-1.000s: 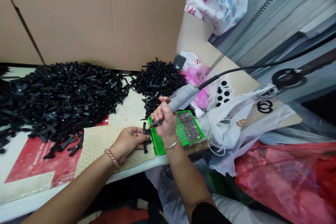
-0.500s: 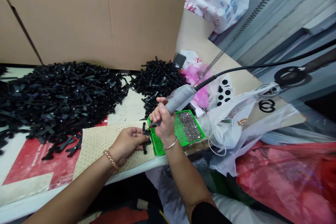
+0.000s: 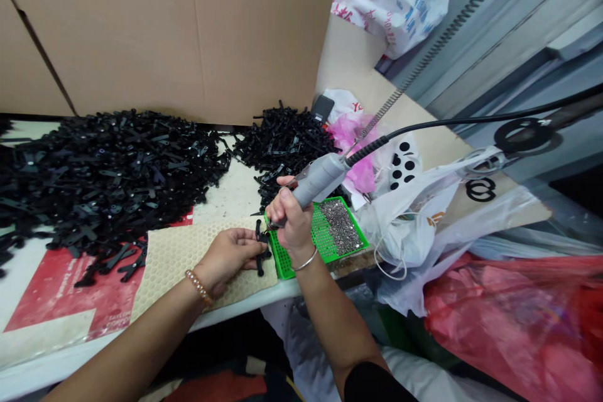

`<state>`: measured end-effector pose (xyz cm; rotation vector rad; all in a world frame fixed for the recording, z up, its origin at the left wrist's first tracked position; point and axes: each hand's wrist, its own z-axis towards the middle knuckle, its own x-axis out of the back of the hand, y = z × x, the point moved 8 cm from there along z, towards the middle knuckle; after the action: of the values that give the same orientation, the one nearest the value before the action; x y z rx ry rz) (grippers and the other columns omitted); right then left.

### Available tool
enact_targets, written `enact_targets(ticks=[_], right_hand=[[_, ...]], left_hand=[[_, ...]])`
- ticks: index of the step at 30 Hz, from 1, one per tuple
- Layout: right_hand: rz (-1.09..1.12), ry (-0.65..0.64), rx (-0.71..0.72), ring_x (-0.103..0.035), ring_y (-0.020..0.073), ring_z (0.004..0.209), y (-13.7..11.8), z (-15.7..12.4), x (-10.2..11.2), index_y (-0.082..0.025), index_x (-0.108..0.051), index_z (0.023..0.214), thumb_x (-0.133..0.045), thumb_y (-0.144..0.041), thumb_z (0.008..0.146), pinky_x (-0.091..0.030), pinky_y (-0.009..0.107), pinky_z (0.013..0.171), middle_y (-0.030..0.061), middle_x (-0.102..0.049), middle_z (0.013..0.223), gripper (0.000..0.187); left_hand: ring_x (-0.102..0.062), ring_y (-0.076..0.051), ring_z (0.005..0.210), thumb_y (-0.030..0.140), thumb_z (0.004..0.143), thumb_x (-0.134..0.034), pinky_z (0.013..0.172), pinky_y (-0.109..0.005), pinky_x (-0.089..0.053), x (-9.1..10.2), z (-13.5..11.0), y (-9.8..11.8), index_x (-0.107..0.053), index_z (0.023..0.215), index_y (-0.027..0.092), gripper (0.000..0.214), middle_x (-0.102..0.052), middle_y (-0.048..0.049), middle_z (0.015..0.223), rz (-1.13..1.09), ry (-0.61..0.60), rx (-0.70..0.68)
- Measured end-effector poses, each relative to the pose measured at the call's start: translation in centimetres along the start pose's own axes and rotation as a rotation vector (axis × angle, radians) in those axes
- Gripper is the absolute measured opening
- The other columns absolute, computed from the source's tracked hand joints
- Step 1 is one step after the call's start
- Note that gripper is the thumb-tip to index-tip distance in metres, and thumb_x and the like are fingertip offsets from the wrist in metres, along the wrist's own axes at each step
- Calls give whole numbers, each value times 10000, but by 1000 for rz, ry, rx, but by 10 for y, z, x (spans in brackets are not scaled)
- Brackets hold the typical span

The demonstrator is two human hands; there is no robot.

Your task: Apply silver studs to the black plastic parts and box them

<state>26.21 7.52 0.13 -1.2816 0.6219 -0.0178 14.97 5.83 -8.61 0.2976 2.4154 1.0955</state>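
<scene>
My left hand (image 3: 234, 255) is closed on a small black plastic part (image 3: 259, 264), pinching it at the right edge of a beige honeycomb-textured mat (image 3: 176, 257). In my right hand (image 3: 292, 220) is a grey electric screwdriver (image 3: 320, 179), held at a slant with its tip pointing down and left. That tip meets or nearly meets the black part; the exact contact is too small to make out. Just right of the part lies a green perforated tray (image 3: 282, 264), partly behind my right hand, with many small metal screws (image 3: 343, 226) in its right half.
A large heap of black parts (image 3: 117, 176) spreads over the table's left, with a smaller heap (image 3: 282, 144) behind the tray. Cardboard (image 3: 188, 31) stands at the back. The screwdriver's cable (image 3: 471, 118) and a coiled spring (image 3: 433, 53) run up right. Plastic bags (image 3: 405, 226) crowd the right.
My right hand and the screwdriver have shifted very slightly down and to the left. The left hand and the black part stay in place.
</scene>
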Motion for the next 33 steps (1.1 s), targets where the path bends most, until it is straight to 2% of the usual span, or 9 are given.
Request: enact_targets(ticks=[9, 14, 18, 20, 23, 25, 27, 30, 33], right_hand=[[32, -161, -41, -312, 40, 337, 11, -2, -9, -201, -526, 835, -671, -368, 737, -327, 204, 400, -131, -374, 434, 242], [51, -175, -69, -312, 38, 343, 16, -1, -12, -189, -551, 854, -667, -366, 737, -327, 202, 412, -131, -372, 433, 242], [11, -167, -14, -338, 52, 367, -4, -3, -10, -204, -576, 967, -659, -354, 733, -345, 217, 435, -126, -388, 451, 290], [-17, -87, 95, -349, 55, 384, -26, -2, 7, -222, -580, 1006, -647, -328, 740, -345, 224, 448, -123, -385, 466, 294], [-90, 133, 245, -362, 54, 404, -53, 0, 54, -237, -592, 983, -623, -306, 765, -336, 227, 466, -116, -386, 470, 232], [-132, 256, 257, -353, 54, 397, -56, 1, 86, -227, -595, 948, -636, -313, 758, -329, 223, 459, -118, -384, 456, 213], [-157, 313, 211, -341, 56, 385, -50, 2, 110, -214, -592, 938, -663, -329, 734, -322, 218, 442, -126, -380, 444, 245], [-178, 314, 165, -346, 63, 382, -42, -3, 125, -210, -588, 933, -676, -350, 718, -320, 216, 430, -130, -376, 440, 271], [-187, 287, 180, -364, 68, 394, -41, -9, 124, -214, -593, 932, -673, -344, 729, -334, 225, 434, -122, -395, 452, 255]], left_hand=[[-559, -103, 488, 124, 523, -781, 467, -209, -465, 0, -2, 3, -622, 617, 114, 185, -644, -17, 567, 10, 37, -7], [-561, -101, 488, 95, 527, -755, 460, -202, -461, 2, -1, 2, -633, 620, 106, 153, -647, -19, 571, 18, 59, -6], [-602, -112, 558, 122, 541, -781, 513, -206, -497, 1, -1, 2, -668, 685, 103, 184, -680, -33, 651, -10, 28, -11], [-618, -118, 586, 119, 547, -791, 539, -209, -515, 1, 0, 2, -672, 700, 105, 195, -686, -38, 674, -29, 19, -6], [-640, -131, 608, 98, 568, -790, 554, -217, -536, 3, 1, 1, -665, 704, 109, 184, -697, -52, 695, -32, 27, 6], [-648, -135, 607, 97, 590, -787, 543, -215, -539, 4, 1, 1, -662, 708, 113, 172, -704, -60, 707, -13, 40, 20], [-656, -138, 610, 101, 605, -787, 544, -215, -543, 5, 0, 0, -658, 710, 116, 167, -711, -65, 717, 6, 54, 34], [-665, -138, 616, 100, 615, -789, 559, -212, -550, 5, -1, 1, -663, 729, 113, 170, -720, -66, 724, 20, 60, 35], [-667, -133, 609, 101, 621, -789, 551, -202, -548, 4, -1, 2, -669, 741, 110, 171, -723, -64, 711, 21, 62, 38]])
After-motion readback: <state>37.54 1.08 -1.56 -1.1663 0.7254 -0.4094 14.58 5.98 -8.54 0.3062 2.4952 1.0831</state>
